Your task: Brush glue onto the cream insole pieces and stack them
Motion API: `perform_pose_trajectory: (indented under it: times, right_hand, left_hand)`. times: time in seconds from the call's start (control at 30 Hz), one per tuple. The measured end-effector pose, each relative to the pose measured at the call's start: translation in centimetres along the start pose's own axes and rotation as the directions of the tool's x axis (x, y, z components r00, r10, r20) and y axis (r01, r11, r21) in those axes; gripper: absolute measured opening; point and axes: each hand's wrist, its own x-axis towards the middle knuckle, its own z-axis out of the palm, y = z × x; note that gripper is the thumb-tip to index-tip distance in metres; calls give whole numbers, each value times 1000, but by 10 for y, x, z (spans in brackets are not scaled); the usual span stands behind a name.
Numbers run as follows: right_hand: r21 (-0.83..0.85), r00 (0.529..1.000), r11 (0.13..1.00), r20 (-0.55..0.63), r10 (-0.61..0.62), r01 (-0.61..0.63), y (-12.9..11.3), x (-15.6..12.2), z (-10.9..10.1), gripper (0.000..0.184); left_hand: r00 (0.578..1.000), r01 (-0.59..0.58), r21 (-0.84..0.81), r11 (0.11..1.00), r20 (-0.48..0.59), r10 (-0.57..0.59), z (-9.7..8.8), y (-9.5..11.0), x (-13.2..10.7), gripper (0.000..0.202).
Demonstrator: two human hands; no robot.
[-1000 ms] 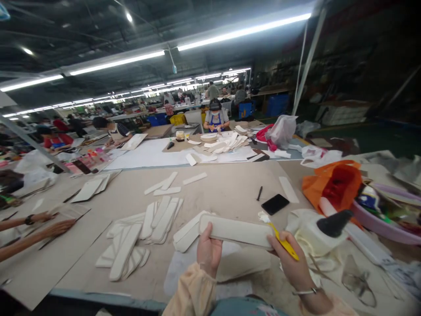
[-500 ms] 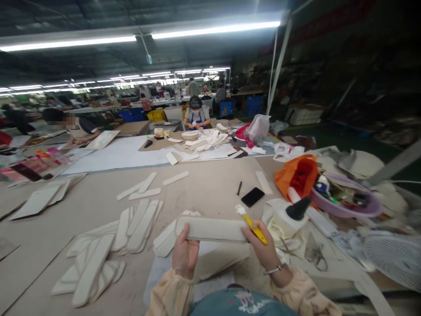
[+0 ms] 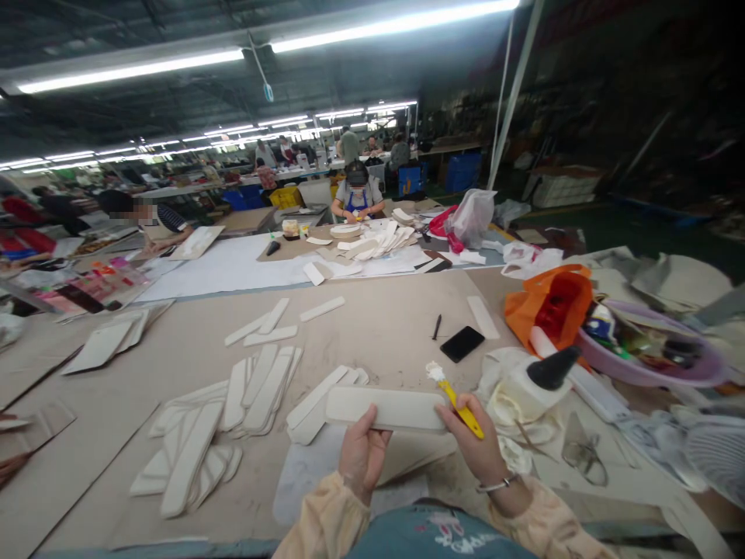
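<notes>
Between my hands is a long cream strip (image 3: 389,409) with rounded ends, held level above the table. My left hand (image 3: 364,450) pinches its lower edge left of the middle, thumb on top. At the strip's right end is my right hand (image 3: 474,439), its fingers also closed round a yellow-handled brush (image 3: 462,407) whose head is coated in white paste. Just left of the held strip lies a small pile of similar strips (image 3: 317,407). Under my hands are a white sheet (image 3: 299,473) and some flat board, partly hidden.
Heaps of cream strips (image 3: 192,458) lie to the left. A black phone (image 3: 462,343), an orange bag (image 3: 524,310), a purple basin (image 3: 640,373) and a white bottle with a black nozzle (image 3: 552,369) are on the right. A co-worker (image 3: 356,194) sits across the table.
My left hand has shifted from the strip's left end toward its middle. The right hand keeps the brush and the strip's right end. The camera view has tilted slightly.
</notes>
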Motion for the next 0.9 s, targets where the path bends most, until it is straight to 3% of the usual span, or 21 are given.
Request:
perform_pose_trajectory:
  times: [0.17,0.47,0.63,0.77,0.9]
  right_hand:
    - [-4,996,997,37,83,-83,11,5,4,41]
    - [-89,990,992,96,99,-91,26,13,26,39]
    - [-149,986,981,90,138,-124,41,17,37,39]
    - [-174,979,970,90,185,-167,53,22,47,42]
    - [-148,975,971,87,202,-188,62,27,54,44]
  left_hand:
    - [1000,-20,33,999,-22,20,-6,1,3,32]
    - [998,-64,108,992,22,62,-16,20,19,47]
    - [996,-76,93,993,45,72,-25,27,33,45]
    - [999,-39,65,997,-6,40,-36,32,49,44]
    - [990,-34,-4,999,-137,33,-49,49,80,41]
